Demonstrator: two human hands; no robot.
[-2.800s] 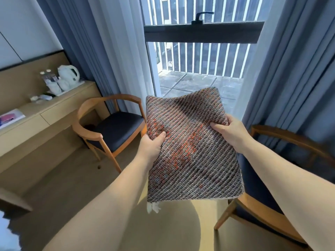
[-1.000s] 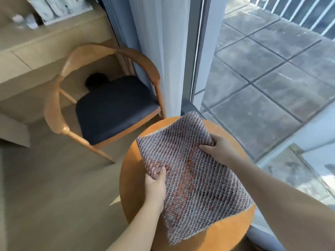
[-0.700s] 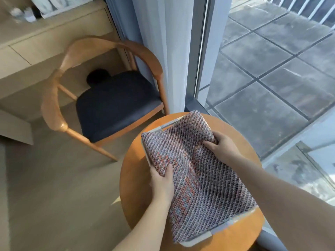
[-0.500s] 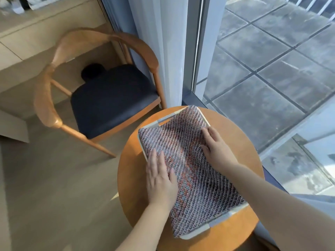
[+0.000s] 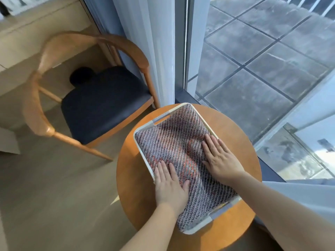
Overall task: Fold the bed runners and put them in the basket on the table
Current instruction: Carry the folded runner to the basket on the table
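Under both flat, open hands — left hand nearer, right hand farther — folded runner apparently fills basket lengthwise, gripped by neither.

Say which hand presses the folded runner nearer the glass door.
The right hand: it lies flat on the woven grey-and-orange bed runner by the white basket's door-side rim; the left hand presses by the chair-side rim.

The left hand and right hand are bare. Both forearms are bare as well, right to the edge of view.
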